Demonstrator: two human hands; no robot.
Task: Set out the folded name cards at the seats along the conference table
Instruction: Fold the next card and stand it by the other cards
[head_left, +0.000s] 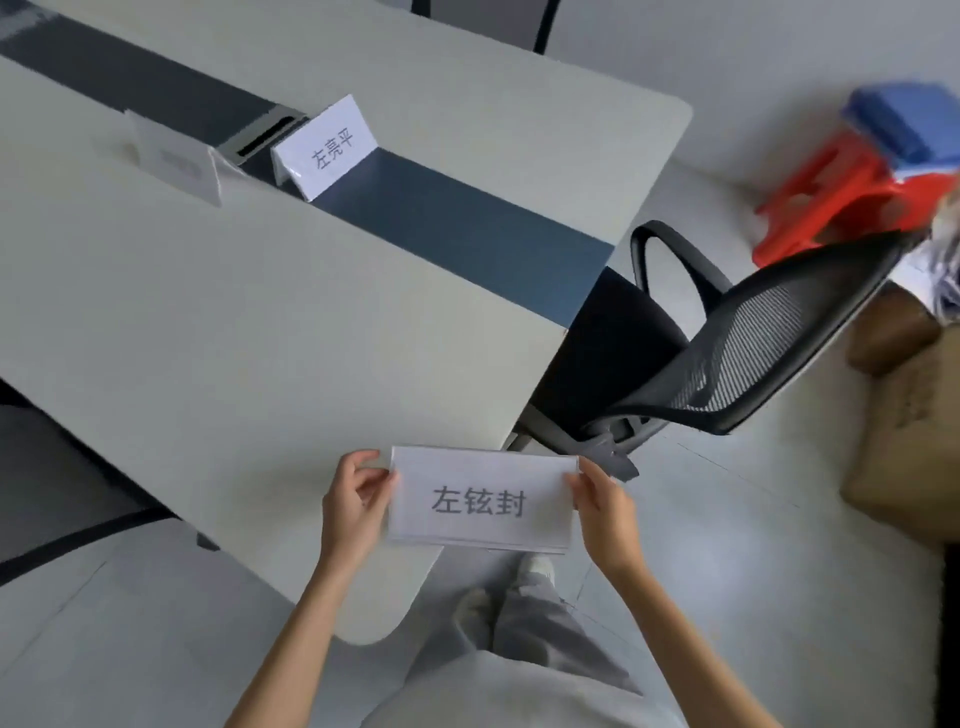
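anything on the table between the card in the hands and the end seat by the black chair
Nothing visible. The held name card hangs by the table corner, whose near surface is bare up to the mesh chair.

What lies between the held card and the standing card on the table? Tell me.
In the head view, only bare pale tabletop lies between the held card and the standing card, up to the dark centre strip it stands on.

Both forearms are bare, with no sleeves, watch or rings showing on the left hand (353, 512) or the right hand (605, 512). Below them show a light grey top (519, 691), loose grey trousers (540, 634) and pale shoes (537, 566)
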